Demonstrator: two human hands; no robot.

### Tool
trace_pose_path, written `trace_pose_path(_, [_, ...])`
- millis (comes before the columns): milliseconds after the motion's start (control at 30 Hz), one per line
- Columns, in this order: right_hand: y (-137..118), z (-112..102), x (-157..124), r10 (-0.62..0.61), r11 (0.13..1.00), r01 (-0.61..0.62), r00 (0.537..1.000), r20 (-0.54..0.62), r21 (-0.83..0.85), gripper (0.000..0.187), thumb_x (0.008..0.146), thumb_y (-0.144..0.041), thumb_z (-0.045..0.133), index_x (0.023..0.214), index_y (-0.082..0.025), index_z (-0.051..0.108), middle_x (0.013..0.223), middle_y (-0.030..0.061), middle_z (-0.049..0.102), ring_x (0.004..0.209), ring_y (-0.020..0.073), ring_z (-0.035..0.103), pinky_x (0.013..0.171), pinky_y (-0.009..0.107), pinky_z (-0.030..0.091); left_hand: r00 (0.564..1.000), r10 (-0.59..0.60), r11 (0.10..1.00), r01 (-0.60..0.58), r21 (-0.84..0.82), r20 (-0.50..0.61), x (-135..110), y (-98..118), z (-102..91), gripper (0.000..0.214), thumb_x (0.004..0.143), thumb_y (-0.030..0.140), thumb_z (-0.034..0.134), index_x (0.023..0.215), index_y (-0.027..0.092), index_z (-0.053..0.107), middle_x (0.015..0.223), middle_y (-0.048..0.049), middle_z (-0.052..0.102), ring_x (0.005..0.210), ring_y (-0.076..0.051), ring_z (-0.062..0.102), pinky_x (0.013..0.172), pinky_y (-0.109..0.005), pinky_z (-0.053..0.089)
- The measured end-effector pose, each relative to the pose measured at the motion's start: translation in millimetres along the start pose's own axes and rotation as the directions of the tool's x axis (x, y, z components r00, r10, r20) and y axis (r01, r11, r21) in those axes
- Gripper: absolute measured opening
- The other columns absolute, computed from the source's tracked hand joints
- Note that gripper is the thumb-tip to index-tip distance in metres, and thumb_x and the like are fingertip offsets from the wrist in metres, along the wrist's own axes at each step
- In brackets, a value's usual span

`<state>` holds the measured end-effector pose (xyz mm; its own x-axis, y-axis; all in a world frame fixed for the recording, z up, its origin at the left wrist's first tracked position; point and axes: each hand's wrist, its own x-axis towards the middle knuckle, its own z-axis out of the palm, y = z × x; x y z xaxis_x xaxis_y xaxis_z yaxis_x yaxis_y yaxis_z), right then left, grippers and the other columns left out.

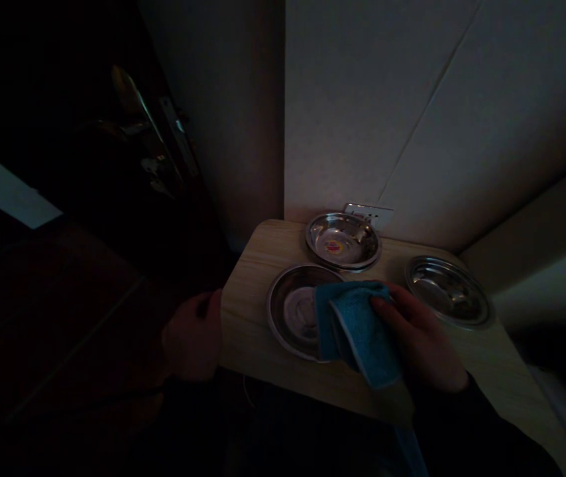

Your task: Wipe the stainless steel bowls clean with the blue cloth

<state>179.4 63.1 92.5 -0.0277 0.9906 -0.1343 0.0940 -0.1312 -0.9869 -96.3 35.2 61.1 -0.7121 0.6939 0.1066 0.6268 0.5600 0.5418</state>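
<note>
My right hand (419,338) grips a folded blue cloth (362,324), with the thumb and fingers pinching its right side. The cloth hangs over the right part of a shallow steel bowl (290,315), hiding that side of it; whether they touch is unclear. My left hand (192,338) is at the left edge of the wooden tabletop (246,331), apart from the bowl. Its fingers look curled in, and I see nothing in them, though the light is dim. Behind the bowl is a stack of steel bowls (342,242), the top one bearing a red and yellow sticker.
More steel dishes (447,291) lie at the table's right. A wall socket (370,214) sits just behind the stack, on the pale wall (352,119). To the left stands a dark door with a metal handle (138,103) and keys (156,175) in its lock.
</note>
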Motion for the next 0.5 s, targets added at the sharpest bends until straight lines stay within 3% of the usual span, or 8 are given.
trace_pose_path(100, [-0.9,2.1,1.1,-0.005,1.000,0.005,1.000,-0.010,-0.011,0.030,0.069,-0.050,0.067,0.088,-0.026,0.065,0.071,-0.0005,0.064,0.063,0.0177,0.057,0.054,0.026,0.044,0.998,0.070,0.997,-0.070,0.045,0.000,2.4,-4.6,2.7,0.043,0.084,0.040,0.039,0.105,0.014,0.067,0.101,-0.0167,0.068,0.090,-0.032,0.062,0.077,-0.044,0.046])
trace_pose_path(167, [-1.0,3.1,2.0,-0.005,1.000,0.005,1.000,-0.010,-0.008,0.032,0.068,-0.050,0.067,0.088,-0.025,0.065,0.071,0.0000,0.064,0.062,0.0174,0.057,0.053,0.026,0.045,0.991,0.118,0.992,-0.115,0.052,-0.061,2.7,-7.8,4.3,0.044,0.085,0.034,0.037,0.113,0.011,0.062,0.108,-0.0181,0.064,0.096,-0.032,0.061,0.081,-0.043,0.045])
trace_pose_path(267, [1.0,3.1,3.6,-0.007,1.000,0.007,1.000,-0.011,-0.011,0.032,0.068,-0.049,0.068,0.088,-0.025,0.066,0.069,-0.0001,0.064,0.060,0.0164,0.056,0.052,0.025,0.045,0.974,0.168,0.986,-0.164,0.041,-0.150,3.0,-12.5,5.2,0.039,0.085,0.035,0.039,0.100,0.012,0.066,0.113,-0.0172,0.061,0.105,-0.030,0.056,0.090,-0.041,0.043])
trace_pose_path(333, [2.9,2.4,4.6,-0.012,1.000,0.012,1.000,-0.025,-0.027,0.031,0.069,-0.048,0.068,0.088,-0.024,0.066,0.070,0.0005,0.064,0.060,0.0165,0.057,0.050,0.025,0.045,0.972,0.152,0.988,-0.154,0.005,-0.181,2.9,-14.6,5.1,0.037,0.085,0.033,0.038,0.095,0.013,0.067,0.114,-0.0162,0.059,0.108,-0.029,0.055,0.093,-0.040,0.042])
trace_pose_path(433, [3.1,1.6,5.2,0.005,0.998,-0.008,0.998,-0.062,-0.061,0.032,0.068,-0.046,0.067,0.089,-0.022,0.064,0.072,0.0008,0.065,0.060,0.0166,0.058,0.048,0.024,0.046,0.967,0.069,0.993,-0.091,-0.081,-0.245,0.4,-15.8,5.1,0.040,0.083,0.027,0.039,0.114,0.010,0.058,0.117,-0.0172,0.058,0.109,-0.027,0.054,0.092,-0.038,0.041])
trace_pose_path(500, [1.2,1.0,4.8,0.015,0.995,-0.026,0.994,-0.109,-0.092,0.033,0.066,-0.046,0.067,0.089,-0.021,0.063,0.071,0.0005,0.065,0.059,0.0176,0.060,0.047,0.025,0.047,0.969,-0.011,0.990,-0.024,-0.138,-0.246,-4.4,-16.2,5.3,0.042,0.082,0.031,0.041,0.115,0.009,0.056,0.112,-0.0167,0.061,0.104,-0.026,0.057,0.089,-0.037,0.043])
